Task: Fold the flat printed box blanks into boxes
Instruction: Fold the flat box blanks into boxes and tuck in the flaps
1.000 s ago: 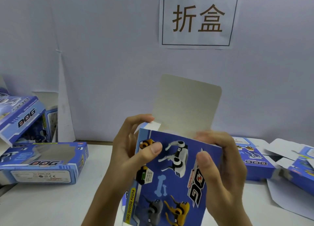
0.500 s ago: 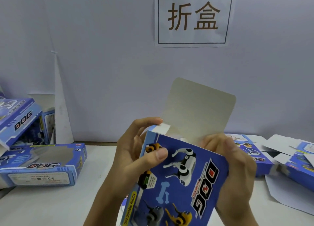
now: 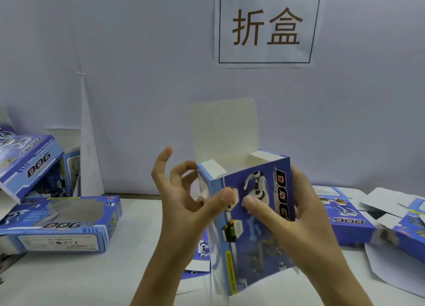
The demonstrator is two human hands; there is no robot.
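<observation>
Standing upright, the blue box (image 3: 250, 216) runs 6 to 12 o'clock, lid flap (image 3: 226, 131) up; left hand (image 3: 184, 202) and right hand (image 3: 296, 216) both clamp it.

Two hands (image 3: 181, 204) (image 3: 296, 213), one half-folded box (image 3: 250, 213), two folded boxes (image 3: 59, 223) (image 3: 27, 161) at left, one wall sign (image 3: 268, 25).

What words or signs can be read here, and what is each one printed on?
"折盒": wall sign.
"DOG": held box, running sideways.
"DOG": windowed box lying at left, also a "CE" mark.
"DOG": tilted box behind it.
"DOG", upside down: box at right.
Other small print: too blurred.
</observation>
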